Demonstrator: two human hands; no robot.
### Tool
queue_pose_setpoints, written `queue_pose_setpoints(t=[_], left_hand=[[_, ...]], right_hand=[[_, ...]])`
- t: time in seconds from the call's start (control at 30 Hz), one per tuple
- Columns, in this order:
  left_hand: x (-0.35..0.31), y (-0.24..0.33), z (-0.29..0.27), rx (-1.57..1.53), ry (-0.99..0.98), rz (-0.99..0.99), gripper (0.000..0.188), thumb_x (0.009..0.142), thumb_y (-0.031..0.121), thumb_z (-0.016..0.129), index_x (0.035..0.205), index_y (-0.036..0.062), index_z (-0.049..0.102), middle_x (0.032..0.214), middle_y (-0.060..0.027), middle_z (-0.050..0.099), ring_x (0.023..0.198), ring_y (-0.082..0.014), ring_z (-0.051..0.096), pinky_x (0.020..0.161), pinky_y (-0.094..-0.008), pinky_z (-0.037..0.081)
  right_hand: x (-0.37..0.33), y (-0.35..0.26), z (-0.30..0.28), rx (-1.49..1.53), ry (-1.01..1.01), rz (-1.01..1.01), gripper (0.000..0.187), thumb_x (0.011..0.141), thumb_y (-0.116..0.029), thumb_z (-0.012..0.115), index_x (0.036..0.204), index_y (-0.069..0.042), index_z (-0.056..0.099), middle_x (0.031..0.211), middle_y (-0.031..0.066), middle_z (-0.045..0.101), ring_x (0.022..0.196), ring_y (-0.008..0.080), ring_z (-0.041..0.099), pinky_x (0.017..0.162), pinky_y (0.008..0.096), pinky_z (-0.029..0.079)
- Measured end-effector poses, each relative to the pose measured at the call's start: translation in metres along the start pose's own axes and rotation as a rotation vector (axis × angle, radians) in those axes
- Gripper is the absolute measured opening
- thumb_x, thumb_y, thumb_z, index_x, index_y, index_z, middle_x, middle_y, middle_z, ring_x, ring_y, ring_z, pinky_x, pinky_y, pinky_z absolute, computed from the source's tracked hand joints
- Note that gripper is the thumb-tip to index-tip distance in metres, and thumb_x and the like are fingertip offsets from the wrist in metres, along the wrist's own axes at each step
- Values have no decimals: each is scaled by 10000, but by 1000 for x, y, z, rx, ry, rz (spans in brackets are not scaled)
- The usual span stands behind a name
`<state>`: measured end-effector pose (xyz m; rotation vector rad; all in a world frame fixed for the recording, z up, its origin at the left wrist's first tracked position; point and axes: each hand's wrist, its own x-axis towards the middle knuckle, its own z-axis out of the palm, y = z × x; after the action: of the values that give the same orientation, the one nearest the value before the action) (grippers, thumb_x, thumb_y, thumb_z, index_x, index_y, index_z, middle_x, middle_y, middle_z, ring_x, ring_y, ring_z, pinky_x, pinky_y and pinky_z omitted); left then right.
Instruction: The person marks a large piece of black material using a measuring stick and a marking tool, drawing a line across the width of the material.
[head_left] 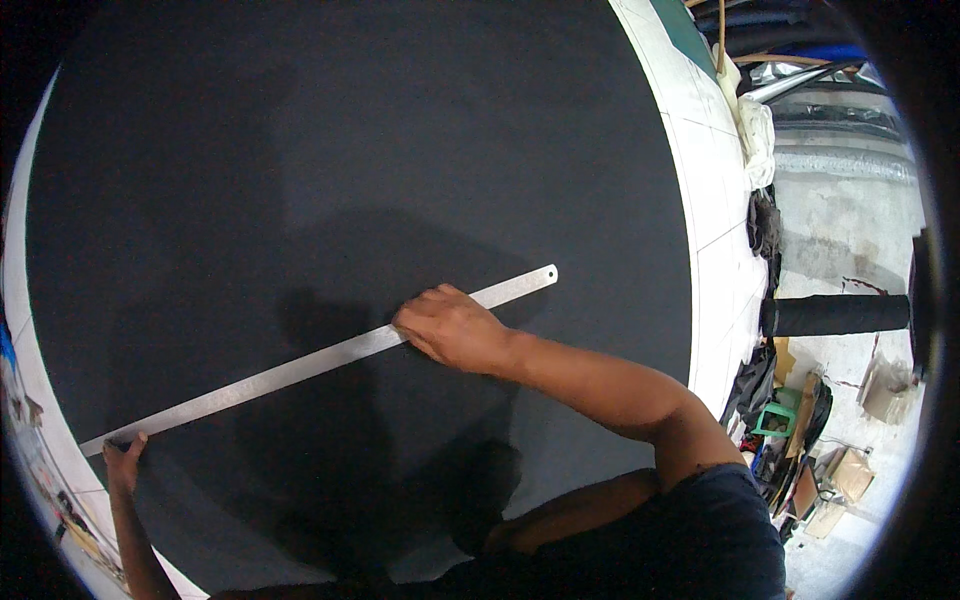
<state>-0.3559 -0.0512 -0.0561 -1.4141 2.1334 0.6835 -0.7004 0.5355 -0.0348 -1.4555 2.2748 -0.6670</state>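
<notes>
Black cloth (300, 150) covered nearly the whole white cutting table (715, 200), with rolls and clutter crowding the floor off to the right. Across the cloth lay a long steel ruler (290, 372), its long axis running from the near left edge up toward the far right. The left hand (125, 462) pinched the ruler's near end at the cloth's border, fingers closed around it. The right hand (452, 328) pressed flat on the ruler past its middle, fingers spread narrowly, arm reaching across the body. Both hands touched it; the far tip stayed free.
</notes>
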Motion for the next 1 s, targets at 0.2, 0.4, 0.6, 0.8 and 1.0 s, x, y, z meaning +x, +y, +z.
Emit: queue_pose_setpoints(t=[0.2, 0.4, 0.6, 0.8, 1.0], left_hand=[[-3, -4, -6, -30, -63, 42, 1158, 716, 615, 793, 1429, -168, 324, 1483, -345, 365, 1402, -416, 370, 1174, -455, 285], [-6, 2, -4, 74, 27, 59, 1180, 712, 639, 783, 1419, -185, 322, 1472, -358, 370, 1407, -415, 366, 1175, -453, 276], [-6, 14, -3, 108, -23, -11, 1260, 700, 682, 780, 1433, -212, 278, 1490, -357, 346, 1409, -409, 362, 1172, -443, 289], [-11, -1, -4, -21, -16, 30, 1235, 705, 638, 804, 1463, -175, 265, 1487, -353, 348, 1383, -422, 391, 1151, -456, 324], [-19, 23, 2, 39, 112, 74, 1080, 707, 601, 817, 1336, -163, 385, 1398, -329, 419, 1279, -400, 468, 1113, -463, 358]], right_hand=[[-84, 46, -43, -3, 65, 347, 248, 878, -49, 670, 1122, -75, 639, 1104, 142, 677, 1018, 365, 632, 893, 457, 514], [-85, 47, -41, -93, 97, 388, 180, 859, -84, 660, 1027, -46, 605, 1033, 190, 637, 975, 404, 608, 850, 499, 488], [20, -15, 21, 110, 77, -133, 149, 863, -86, 604, 1011, -67, 612, 968, 128, 656, 944, 320, 632, 855, 479, 477], [-15, 14, -11, 95, -24, 92, 208, 870, -61, 666, 1077, -79, 645, 1037, 131, 663, 1002, 339, 623, 916, 450, 472], [-89, 54, -63, -115, 17, 343, 253, 837, -67, 690, 1080, -55, 620, 981, 151, 652, 955, 380, 608, 871, 490, 476]])
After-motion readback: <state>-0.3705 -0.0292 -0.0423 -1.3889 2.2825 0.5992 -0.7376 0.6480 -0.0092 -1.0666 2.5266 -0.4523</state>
